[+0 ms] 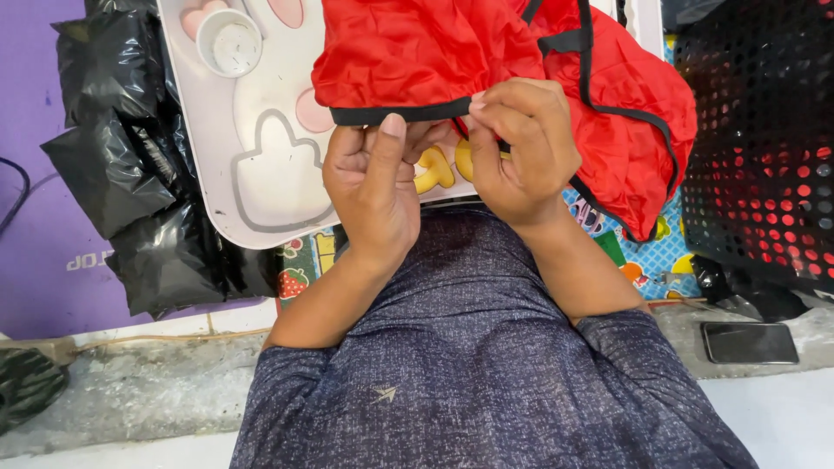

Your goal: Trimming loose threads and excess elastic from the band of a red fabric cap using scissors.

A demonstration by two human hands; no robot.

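Left hand (372, 187): my fingers pinch the black hem of the red garment (434, 52).
Right hand (521, 148): clamped on the same hem, close by.
Garment: bunched over the white tray (243, 174).

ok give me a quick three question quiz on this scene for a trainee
1. True or false: both hands pinch the black trim of the red fabric.
2. Which thing lies on the ledge by the person's right arm?
A. a dark phone
B. a pair of scissors
C. a spool of thread
3. Fill in: the small white cup stands on the white ____.

Key
1. True. The left hand and right hand both grip the black trim.
2. A, the dark phone.
3. Tray: the white tray with raised shapes, beside black plastic bags.
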